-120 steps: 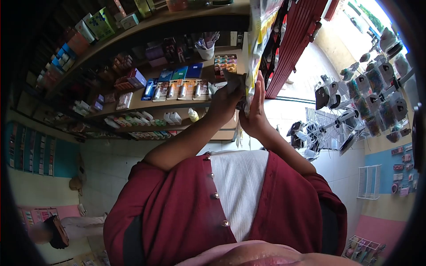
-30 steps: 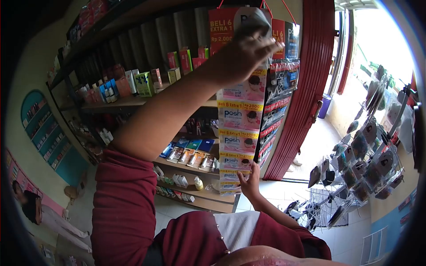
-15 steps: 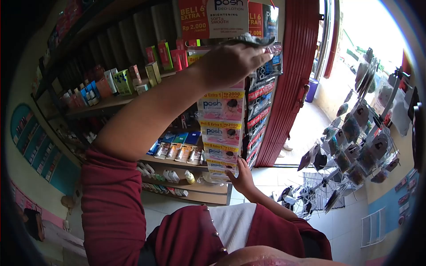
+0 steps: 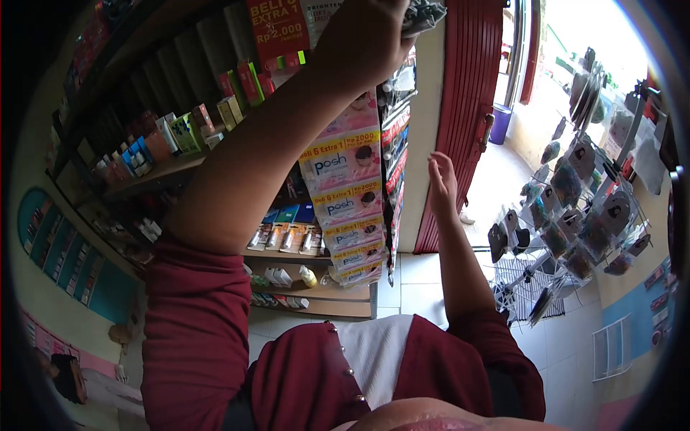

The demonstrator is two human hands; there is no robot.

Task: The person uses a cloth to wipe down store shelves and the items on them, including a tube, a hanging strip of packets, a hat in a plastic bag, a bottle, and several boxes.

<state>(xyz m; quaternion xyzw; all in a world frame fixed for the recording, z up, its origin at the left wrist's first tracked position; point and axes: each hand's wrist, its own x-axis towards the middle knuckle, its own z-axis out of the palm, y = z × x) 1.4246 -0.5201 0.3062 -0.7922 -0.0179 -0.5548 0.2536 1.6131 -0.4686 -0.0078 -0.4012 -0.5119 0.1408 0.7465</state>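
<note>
My left hand (image 4: pixel 370 43) is raised at the top of the view, closed around a crumpled grey cloth (image 4: pixel 422 17). Part of that hand is cut off by the frame edge. It is in front of a red promotional sign (image 4: pixel 277 29). Below it hangs a strip of pink and yellow Posh sachets (image 4: pixel 341 169), with dark sachets (image 4: pixel 395 136) along its right side. My right hand (image 4: pixel 443 183) is in the air to the right of the sachets, fingers stretched out and nothing in it, in front of the red folding door (image 4: pixel 460 122).
On the left, shelves (image 4: pixel 162 172) hold boxes and bottles, with carded items lower down. A wire rack (image 4: pixel 568 208) of hanging packets stands on the right by the bright doorway. Another person (image 4: pixel 68 377) is at the far lower left. A purple bin (image 4: pixel 501 123) stands outside.
My left hand has gone higher with the cloth. My right hand has come off the lower sachets and risen to the right. The sachet strip appears further left and tilted.
</note>
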